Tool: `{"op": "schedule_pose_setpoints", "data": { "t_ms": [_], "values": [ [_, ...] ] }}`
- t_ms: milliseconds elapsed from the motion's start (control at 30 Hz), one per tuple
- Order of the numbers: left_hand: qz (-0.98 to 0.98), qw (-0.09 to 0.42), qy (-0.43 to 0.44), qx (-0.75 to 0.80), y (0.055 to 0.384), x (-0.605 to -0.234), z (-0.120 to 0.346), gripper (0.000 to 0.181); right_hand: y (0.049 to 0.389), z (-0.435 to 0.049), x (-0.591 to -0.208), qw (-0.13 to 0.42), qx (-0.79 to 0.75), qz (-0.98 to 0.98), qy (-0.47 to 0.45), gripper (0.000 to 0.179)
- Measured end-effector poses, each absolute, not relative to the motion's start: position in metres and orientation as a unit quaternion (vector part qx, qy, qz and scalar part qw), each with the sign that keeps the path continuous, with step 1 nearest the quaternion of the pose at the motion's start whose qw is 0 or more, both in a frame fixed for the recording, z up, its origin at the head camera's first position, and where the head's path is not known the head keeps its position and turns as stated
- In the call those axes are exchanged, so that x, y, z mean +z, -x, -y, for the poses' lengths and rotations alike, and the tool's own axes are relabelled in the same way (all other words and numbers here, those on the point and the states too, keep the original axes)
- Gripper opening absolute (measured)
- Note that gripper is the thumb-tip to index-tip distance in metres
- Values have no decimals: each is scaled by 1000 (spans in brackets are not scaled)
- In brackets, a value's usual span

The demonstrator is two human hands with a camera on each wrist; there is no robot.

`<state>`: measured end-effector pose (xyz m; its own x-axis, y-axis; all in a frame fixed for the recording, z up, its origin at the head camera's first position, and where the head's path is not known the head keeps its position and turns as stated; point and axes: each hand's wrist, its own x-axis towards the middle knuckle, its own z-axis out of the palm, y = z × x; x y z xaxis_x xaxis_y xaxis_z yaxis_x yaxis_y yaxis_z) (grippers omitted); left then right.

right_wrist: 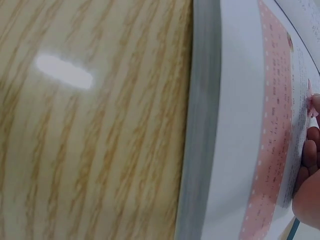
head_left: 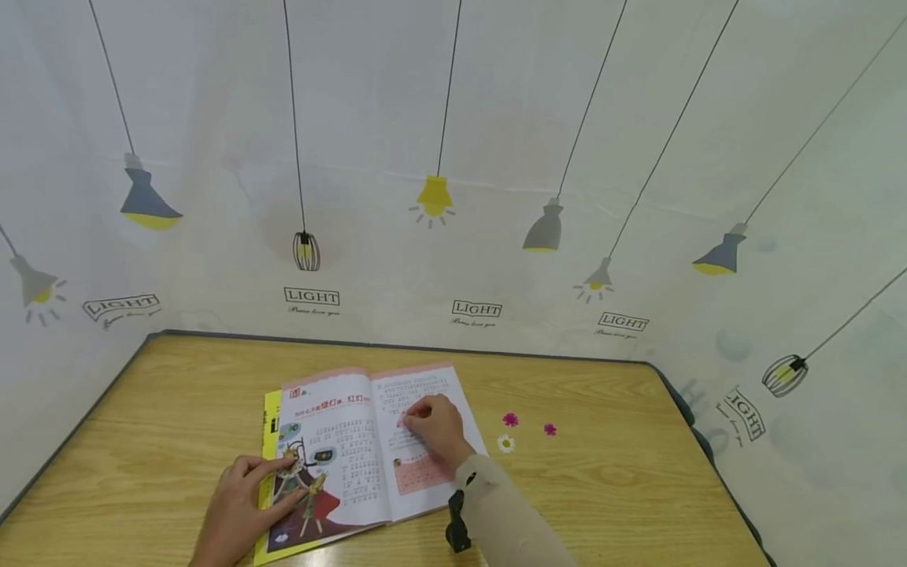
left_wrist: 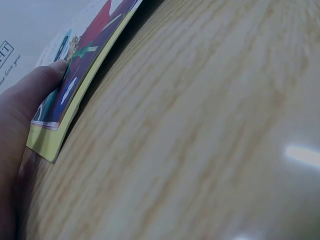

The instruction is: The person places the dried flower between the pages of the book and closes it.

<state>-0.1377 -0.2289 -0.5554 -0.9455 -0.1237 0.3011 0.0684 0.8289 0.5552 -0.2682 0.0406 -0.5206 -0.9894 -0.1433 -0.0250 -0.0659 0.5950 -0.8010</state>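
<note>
An illustrated book (head_left: 354,472) lies spread on the wooden table, its yellow cover edge showing at the left. My left hand (head_left: 237,504) rests on the left page, thumb and fingers spread over the drawing; in the left wrist view its thumb (left_wrist: 50,75) presses near the page's lower corner. Over the right page, my right hand (head_left: 439,429) pinches a small pink-red flower (right_wrist: 310,100) between thumb and fingertips, close against the printed text. The curled fingers mostly hide it. To the right of the book lie a magenta flower (head_left: 510,420), a smaller magenta flower (head_left: 549,429) and a white flower (head_left: 505,443).
The wooden table (head_left: 602,488) has a dark edge along its back and sides. Behind it hangs a pale cloth (head_left: 383,236) printed with lamps. A black strap (head_left: 457,524) sits at the right wrist, beside the book's lower edge.
</note>
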Motion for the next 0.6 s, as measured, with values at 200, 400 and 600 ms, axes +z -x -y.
{"op": "schedule_pose_setpoints", "data": {
  "t_ms": [200,400,600],
  "values": [
    [943,159,-18,-291,138,-555,228,57,268,-42,-519,56,-467,-881,58,7],
    [943,160,-20,-291,138,-555,228,57,270,-46,-518,69,-501,-860,74,7],
    [942,163,-19,-292,138,-556,228,57,271,-50,-514,93,-519,-847,68,5]
  ]
}}
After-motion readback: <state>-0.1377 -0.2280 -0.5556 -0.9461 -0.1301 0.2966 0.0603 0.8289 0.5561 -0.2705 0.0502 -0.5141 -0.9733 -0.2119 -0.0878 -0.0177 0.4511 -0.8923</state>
